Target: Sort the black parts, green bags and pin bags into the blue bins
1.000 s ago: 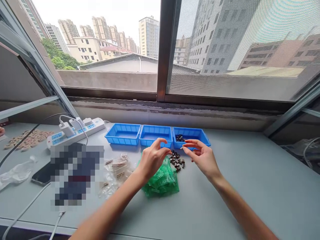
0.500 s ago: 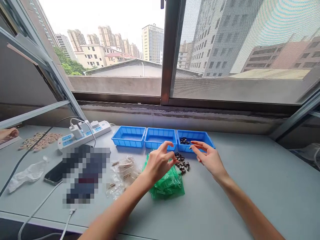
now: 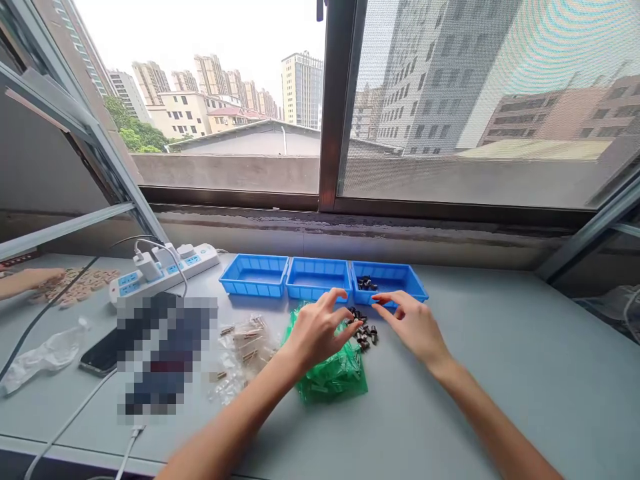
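Note:
My left hand [image 3: 320, 327] hovers over a green plastic bag [image 3: 333, 380] holding small clear pieces, its fingers bent but apart. Right beside its fingertips lies a loose pile of small dark metal-and-black parts [image 3: 369, 335] on the table. My right hand [image 3: 413, 323] is at the pile's right side, in front of the right blue bin [image 3: 395, 298]. Its thumb and index finger are parted, and I see nothing between them. Several similar dark parts [image 3: 367, 283] lie inside that bin.
Left and middle blue bins [image 3: 254, 289] [image 3: 317, 292] adjoin the right one. Clear bags of metal pins [image 3: 250, 350] lie left of the green bag. Further left are a phone [image 3: 107, 350], a power strip [image 3: 170, 270], cables and another person's hand [image 3: 43, 277] at beige pieces [image 3: 90, 283].
My right hand has shifted slightly left and down, and the small dark thing at its fingertips no longer shows. My left hand's fingers have spread. The other person's hand has reached onto the beige pieces.

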Demonstrator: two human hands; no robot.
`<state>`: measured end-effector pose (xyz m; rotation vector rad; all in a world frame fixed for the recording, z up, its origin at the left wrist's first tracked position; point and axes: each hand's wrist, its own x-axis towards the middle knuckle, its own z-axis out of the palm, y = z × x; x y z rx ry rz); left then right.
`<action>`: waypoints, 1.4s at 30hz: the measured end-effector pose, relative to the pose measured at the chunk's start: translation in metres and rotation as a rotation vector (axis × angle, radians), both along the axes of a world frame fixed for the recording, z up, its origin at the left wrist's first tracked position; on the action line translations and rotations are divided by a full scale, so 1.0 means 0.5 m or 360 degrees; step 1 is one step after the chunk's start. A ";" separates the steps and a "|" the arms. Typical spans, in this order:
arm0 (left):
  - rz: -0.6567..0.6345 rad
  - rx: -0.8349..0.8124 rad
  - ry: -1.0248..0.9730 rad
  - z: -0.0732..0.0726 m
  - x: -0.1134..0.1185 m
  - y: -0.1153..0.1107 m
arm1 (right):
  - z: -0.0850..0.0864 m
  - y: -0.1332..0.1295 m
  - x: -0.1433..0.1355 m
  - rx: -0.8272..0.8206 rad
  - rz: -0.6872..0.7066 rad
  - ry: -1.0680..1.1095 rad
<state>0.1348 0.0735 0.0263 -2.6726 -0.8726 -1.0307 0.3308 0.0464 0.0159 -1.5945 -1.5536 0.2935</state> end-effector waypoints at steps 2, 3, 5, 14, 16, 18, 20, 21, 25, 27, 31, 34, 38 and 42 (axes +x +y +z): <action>-0.0002 -0.0001 -0.0011 0.001 0.000 0.000 | -0.004 0.002 0.001 0.0033 0.0023 0.0024; -0.0004 0.0000 -0.0024 0.001 0.000 0.000 | -0.005 0.002 0.002 0.0044 0.0029 0.0064; -0.0006 0.0008 -0.0046 0.001 0.001 0.000 | -0.003 0.002 0.006 0.0053 0.0020 0.0158; 0.0002 0.0043 -0.0042 0.007 0.000 0.001 | 0.013 -0.002 0.001 0.0016 -0.0063 0.0368; 0.0014 0.0036 -0.0035 0.009 -0.002 0.000 | 0.011 -0.001 0.000 0.0017 -0.0037 0.0348; 0.0022 0.0027 -0.0028 0.008 -0.003 0.000 | 0.007 0.000 0.003 -0.0013 -0.0010 0.0351; 0.0031 0.0020 -0.0014 0.007 -0.003 0.001 | 0.005 0.001 0.008 -0.0055 0.0001 0.0386; 0.0037 0.0018 -0.0004 0.005 -0.003 0.001 | 0.004 0.001 0.011 -0.0065 -0.0003 0.0409; 0.0053 0.0022 0.0010 0.002 0.000 0.002 | 0.002 0.005 0.018 -0.0015 -0.0083 0.0510; 0.0044 0.0025 0.0010 0.002 0.001 0.001 | 0.000 0.008 0.019 0.0006 -0.0115 0.0577; 0.0037 0.0042 0.0015 0.005 0.003 -0.002 | -0.004 0.014 0.023 0.0024 -0.0147 0.0702; 0.0026 0.0054 0.0004 0.008 0.003 -0.002 | -0.003 0.016 0.027 0.0018 -0.0183 0.0726; 0.0013 0.0064 -0.0008 0.009 0.002 0.000 | 0.003 0.015 0.029 -0.0040 -0.0199 0.0700; 0.0034 0.0064 0.0023 0.007 0.001 0.003 | 0.006 0.012 0.027 -0.0035 -0.0001 0.0691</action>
